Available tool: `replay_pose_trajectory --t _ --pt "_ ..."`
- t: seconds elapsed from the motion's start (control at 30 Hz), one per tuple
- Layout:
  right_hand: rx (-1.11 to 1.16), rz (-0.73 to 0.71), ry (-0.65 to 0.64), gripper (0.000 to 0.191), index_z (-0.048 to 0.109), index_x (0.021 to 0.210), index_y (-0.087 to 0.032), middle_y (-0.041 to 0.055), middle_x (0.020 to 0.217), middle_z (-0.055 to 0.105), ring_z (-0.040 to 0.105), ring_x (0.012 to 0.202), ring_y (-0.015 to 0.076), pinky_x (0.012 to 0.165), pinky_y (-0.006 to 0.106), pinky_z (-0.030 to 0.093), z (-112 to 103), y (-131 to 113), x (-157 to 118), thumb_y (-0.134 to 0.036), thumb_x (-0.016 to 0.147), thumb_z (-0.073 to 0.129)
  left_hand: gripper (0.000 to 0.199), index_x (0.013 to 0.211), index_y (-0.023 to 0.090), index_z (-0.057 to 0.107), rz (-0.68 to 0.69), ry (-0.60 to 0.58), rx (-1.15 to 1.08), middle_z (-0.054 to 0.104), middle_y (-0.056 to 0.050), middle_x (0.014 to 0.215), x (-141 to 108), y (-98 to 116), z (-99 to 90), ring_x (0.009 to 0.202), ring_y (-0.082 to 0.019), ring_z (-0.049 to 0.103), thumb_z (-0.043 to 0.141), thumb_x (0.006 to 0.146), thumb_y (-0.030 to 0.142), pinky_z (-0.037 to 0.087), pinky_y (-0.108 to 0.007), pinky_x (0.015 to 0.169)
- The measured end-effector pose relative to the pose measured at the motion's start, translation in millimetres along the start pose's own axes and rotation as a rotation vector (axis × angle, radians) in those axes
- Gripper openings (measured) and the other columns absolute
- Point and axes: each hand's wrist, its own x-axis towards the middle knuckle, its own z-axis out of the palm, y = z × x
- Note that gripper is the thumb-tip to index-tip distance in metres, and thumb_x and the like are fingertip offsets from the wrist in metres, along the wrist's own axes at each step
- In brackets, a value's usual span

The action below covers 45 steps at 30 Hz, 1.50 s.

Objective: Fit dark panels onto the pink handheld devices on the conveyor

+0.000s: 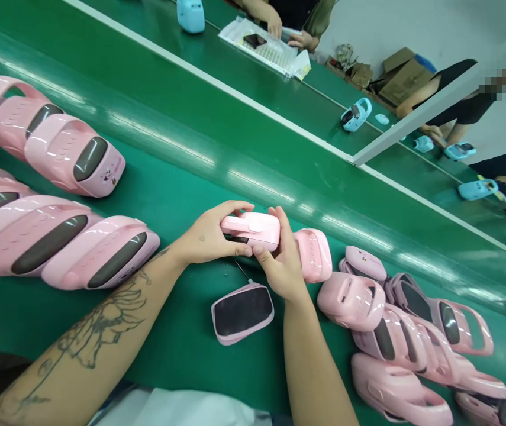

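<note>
A glossy pink plastic housing with a loop handle (259, 229) is held between both hands above the green table. My left hand (212, 234) grips its handle end, fingers over the top and thumb below. Around the other end, my right hand (281, 257) is closed, with its thumb near the lower edge. Below them lies a pink-rimmed part with a dark flat face (244, 312), and a thin wire or tool touches its top edge. Just right of my right hand another pink housing (313, 254) rests on the table.
Several pink housings (66, 242) stand in rows at the left. More pink housings and parts (395, 343) crowd the right. A white rail (217, 83) crosses the far side. Beyond it, other people work with light-blue housings (355, 115) and a plastic-wrapped tray (270, 53).
</note>
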Motion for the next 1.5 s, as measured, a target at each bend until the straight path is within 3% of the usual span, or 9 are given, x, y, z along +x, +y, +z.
replay_pose_trajectory --t 0.1,0.5,0.67,0.8,0.93,1.1,1.37,1.5 --pt "0.022 -0.02 -0.026 0.096 0.023 0.174 -0.035 0.0049 0.183 0.028 0.03 0.169 0.0319 0.138 0.056 0.03 -1 4 -2 -0.059 0.097 0.075 0.09 0.142 0.024 0.07 -0.003 -0.001 0.008 0.075 -0.006 0.133 0 0 1.9 0.115 -0.03 0.071 0.1 0.061 0.049 0.059 -0.035 0.099" --pt "0.103 -0.036 -0.036 0.087 0.026 0.172 -0.039 0.0017 0.181 0.031 0.04 0.164 0.0327 0.133 0.054 0.041 1 -2 -1 -0.058 0.1 0.071 0.073 0.135 0.023 0.075 -0.009 0.036 -0.004 0.079 -0.006 0.13 -1 6 4.6 0.112 -0.028 0.073 0.096 0.07 0.047 0.059 -0.034 0.097" --pt "0.086 -0.02 -0.05 0.085 0.028 0.17 -0.036 0.0045 0.175 0.04 0.049 0.157 0.0337 0.128 0.055 0.048 1 -5 -1 -0.066 0.1 0.065 0.068 0.129 0.025 0.077 -0.08 0.073 -0.091 0.08 -0.004 0.123 -3 10 8.9 0.106 -0.027 0.074 0.094 0.068 0.05 0.061 -0.037 0.093" --pt "0.086 -0.017 -0.027 0.077 0.036 0.166 -0.037 0.0023 0.173 0.044 0.048 0.158 0.0332 0.131 0.056 0.045 -1 -3 2 -0.061 0.101 0.069 0.063 0.127 0.027 0.077 -0.046 0.115 -0.029 0.08 -0.002 0.121 -5 14 12.6 0.108 -0.027 0.074 0.093 0.071 0.049 0.06 -0.037 0.097" --pt "0.057 -0.018 -0.042 0.08 0.034 0.168 -0.039 0.0008 0.175 0.042 0.043 0.162 0.0332 0.134 0.059 0.039 -5 -3 5 -0.06 0.1 0.071 0.066 0.133 0.026 0.074 0.018 0.132 0.081 0.078 -0.003 0.126 -4 11 12.9 0.113 -0.027 0.073 0.092 0.076 0.053 0.058 -0.036 0.101" --pt "-0.028 -0.042 0.013 0.078 0.033 0.169 -0.039 0.0031 0.174 0.043 0.043 0.161 0.0358 0.134 0.063 0.036 -5 -4 6 -0.059 0.102 0.068 0.081 0.137 0.027 0.07 0.0 0.096 0.107 0.076 -0.005 0.133 -1 3 12.7 0.122 -0.032 0.071 0.097 0.066 0.054 0.059 -0.038 0.104" --pt "0.007 -0.004 -0.023 0.08 0.032 0.169 -0.042 0.0021 0.173 0.044 0.046 0.159 0.0352 0.13 0.059 0.044 -6 -5 5 -0.057 0.101 0.071 0.072 0.128 0.028 0.073 -0.017 0.166 0.126 0.077 -0.005 0.133 -2 6 18.4 0.126 -0.033 0.07 0.095 0.067 0.059 0.056 -0.045 0.111" --pt "-0.024 0.008 -0.028 0.084 0.032 0.169 -0.042 0.0036 0.169 0.048 0.052 0.153 0.036 0.127 0.058 0.048 -6 -8 6 -0.058 0.098 0.075 0.071 0.13 0.028 0.072 -0.014 0.086 0.14 0.075 -0.004 0.137 -1 4 15.9 0.124 -0.031 0.071 0.095 0.069 0.055 0.058 -0.043 0.109"
